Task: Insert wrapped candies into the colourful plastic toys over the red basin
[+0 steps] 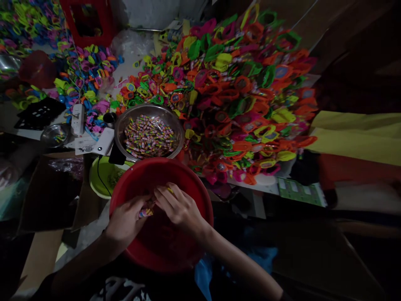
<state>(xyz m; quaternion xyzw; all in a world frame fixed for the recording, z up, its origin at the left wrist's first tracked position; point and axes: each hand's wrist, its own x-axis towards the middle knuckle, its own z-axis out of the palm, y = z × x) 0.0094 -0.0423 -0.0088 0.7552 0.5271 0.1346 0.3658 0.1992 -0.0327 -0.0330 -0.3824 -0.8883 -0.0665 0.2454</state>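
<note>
— Over the red basin [203, 193], what was gripped?
— Left hand [124, 220] grasped a wrapped roll [145, 212]; right hand [177, 205] curled close beside it, its hold indiscernible.
— Why there?
— Presumably so the basin caught anything dropped. Steel bowl [181, 133] of similar rolls [150, 136] stood just beyond the basin, probably for easy reach.

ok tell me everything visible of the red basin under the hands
The red basin is round, wide and plastic-looking, with a smooth rim and sloping wall. It is upright, open side up, on the wearer's side of the metal bowl, overlapping its near edge in view. The left hand and right hand are over it; contact is unclear. Its floor is dark.
</note>
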